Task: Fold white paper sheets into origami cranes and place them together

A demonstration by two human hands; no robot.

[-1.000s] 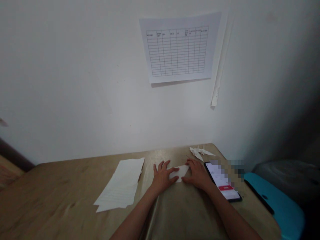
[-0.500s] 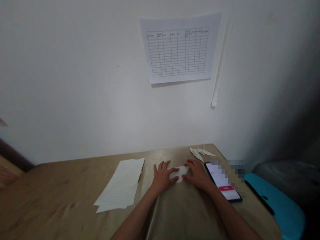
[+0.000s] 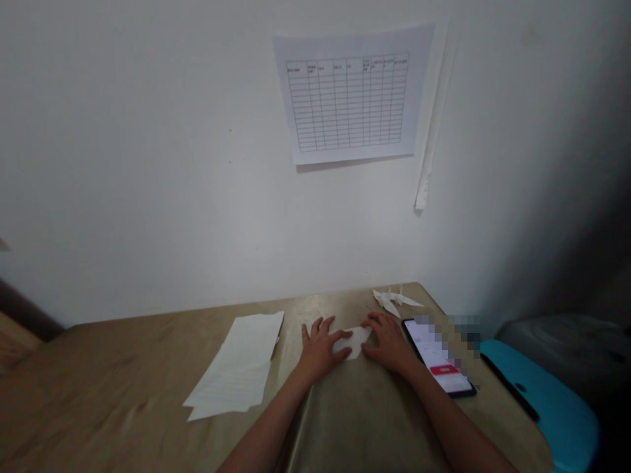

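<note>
A small piece of white paper (image 3: pixel 355 341) lies flat on the brown table (image 3: pixel 365 414) between my two hands. My left hand (image 3: pixel 320 349) rests with spread fingers on its left side, thumb and index finger on the paper. On the right edge, my right hand (image 3: pixel 389 341) touches it with fingertips, its thumb held apart from the other fingers. Neither hand is closed round anything. Behind my right hand sit folded white paper shapes (image 3: pixel 392 299), like origami birds.
White paper sheets (image 3: pixel 241 361) lie on the table to the left. A lit phone (image 3: pixel 444 368) is right of my right hand. Beyond the table's right edge is a blue stool-like object (image 3: pixel 547 401). A printed table sheet (image 3: pixel 352 98) hangs on the wall.
My right thumb has shifted slightly to the right on the paper. The left hand stays in place, and the view has moved very slightly.
</note>
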